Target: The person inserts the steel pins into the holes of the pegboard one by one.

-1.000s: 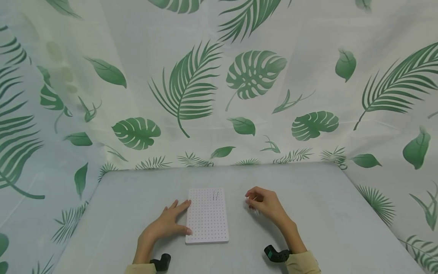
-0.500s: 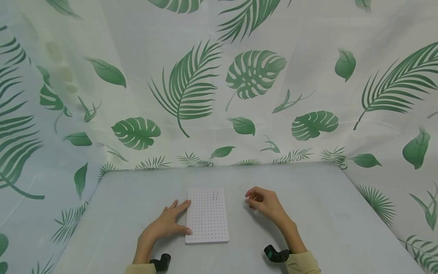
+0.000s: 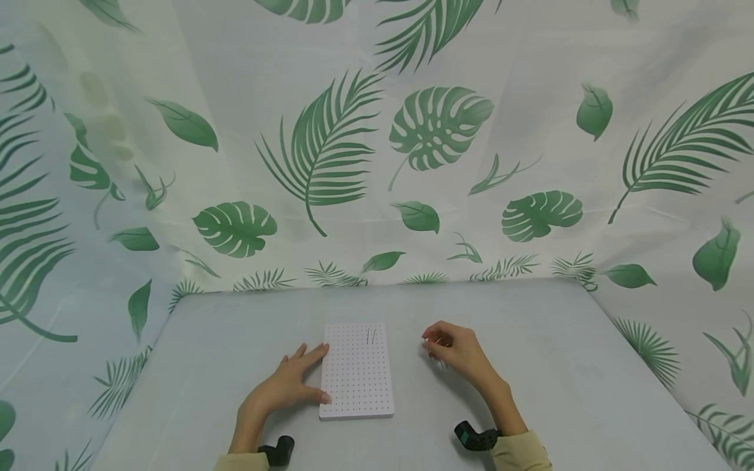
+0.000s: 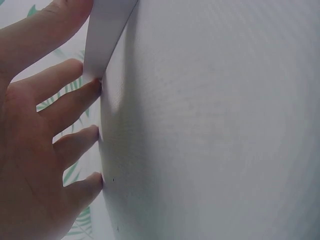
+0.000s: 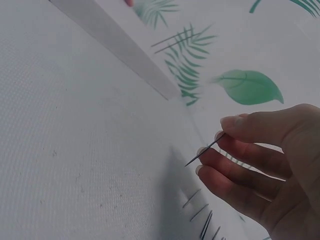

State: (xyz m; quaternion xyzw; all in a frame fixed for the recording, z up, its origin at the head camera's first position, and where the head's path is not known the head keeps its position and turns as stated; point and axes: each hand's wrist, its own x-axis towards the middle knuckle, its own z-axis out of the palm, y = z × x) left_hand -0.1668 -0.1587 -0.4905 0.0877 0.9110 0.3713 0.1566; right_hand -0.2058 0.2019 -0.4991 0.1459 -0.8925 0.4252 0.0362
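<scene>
A white pegboard point(image 3: 356, 379) with rows of small holes lies on the table. Two thin metal pins point(image 3: 368, 336) stand in holes near its far right corner. My left hand point(image 3: 285, 384) is spread at the board's left side, with the thumb and index fingertips on its edge; the other fingertips reach the tabletop in the left wrist view. To the right of the board, my right hand point(image 3: 462, 353) pinches a dark pointed pin point(image 5: 195, 158) between thumb and index finger, its tip slanting down. Several more pins point(image 5: 199, 212) show below that hand, close to the table.
The pale tabletop point(image 3: 235, 327) extends around the board on all sides. A white curtain point(image 3: 353, 196) printed with green leaves hangs behind and at both sides. Black wrist cameras point(image 3: 474, 437) sit on both wrists, near the sleeves.
</scene>
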